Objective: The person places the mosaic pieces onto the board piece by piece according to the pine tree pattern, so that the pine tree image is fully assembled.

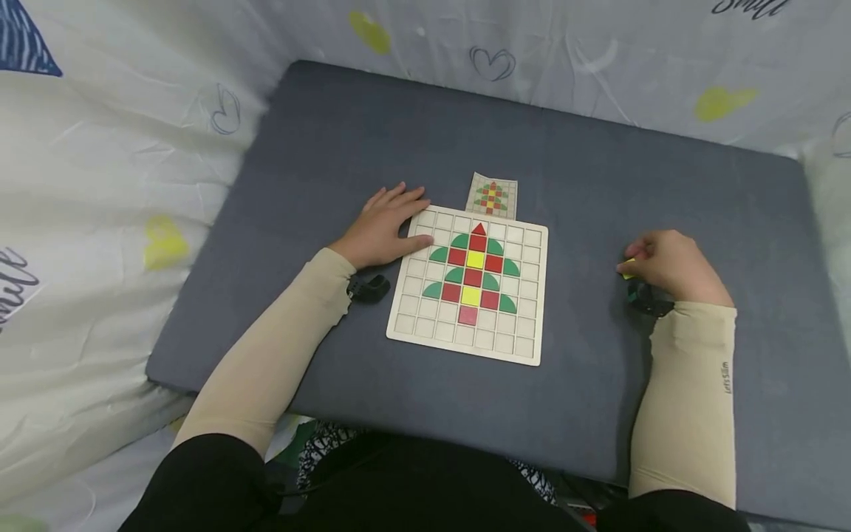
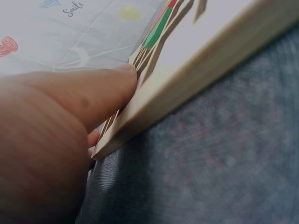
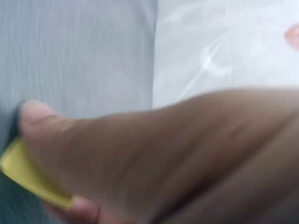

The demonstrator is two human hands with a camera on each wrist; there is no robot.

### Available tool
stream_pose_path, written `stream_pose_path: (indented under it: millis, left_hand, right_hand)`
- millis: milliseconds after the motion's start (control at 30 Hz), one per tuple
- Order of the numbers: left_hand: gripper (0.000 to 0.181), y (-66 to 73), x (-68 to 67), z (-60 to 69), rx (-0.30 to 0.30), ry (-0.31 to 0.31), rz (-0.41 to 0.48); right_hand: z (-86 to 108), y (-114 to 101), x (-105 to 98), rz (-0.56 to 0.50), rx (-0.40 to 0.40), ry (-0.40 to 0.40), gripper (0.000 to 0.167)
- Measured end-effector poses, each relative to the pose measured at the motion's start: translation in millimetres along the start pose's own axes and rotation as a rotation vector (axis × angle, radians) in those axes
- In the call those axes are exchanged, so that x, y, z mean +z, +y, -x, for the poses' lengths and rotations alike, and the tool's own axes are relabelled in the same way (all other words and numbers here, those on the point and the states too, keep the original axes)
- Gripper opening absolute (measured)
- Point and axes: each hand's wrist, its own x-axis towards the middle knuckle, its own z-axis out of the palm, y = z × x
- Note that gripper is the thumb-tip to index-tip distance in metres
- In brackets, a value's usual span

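Observation:
A pale wooden grid board lies on the grey table. Its middle cells carry red and yellow squares, green quarter-round pieces and a red triangle at the top, forming a tree shape. My left hand rests at the board's upper left corner, fingers extended, with the thumb on its face. In the left wrist view, the thumb touches the board's rim. Well to the right of the board, my right hand pinches a yellow square tile, partly covered by the thumb and fingers.
Behind the board lies a small paper card printed with a similar tree; its lower edge meets the board. The grey table has a white printed curtain along its back and left sides.

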Motion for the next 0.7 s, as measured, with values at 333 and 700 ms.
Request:
stream_pose_path:
  millis: [333, 700]
  left_hand:
    - [0.077, -3.6, 1.8, -0.8, -0.008, -0.007, 0.018]
    - [0.078, -1.4, 0.4, -2.1, -0.009, -0.006, -0.001]
  right_hand:
    - [16.8, -77.5, 36.8, -0.033, -0.290, 0.028, 0.008]
    - [41.6, -155.8, 83.5, -0.106, -0.711, -0.158, 0.008]
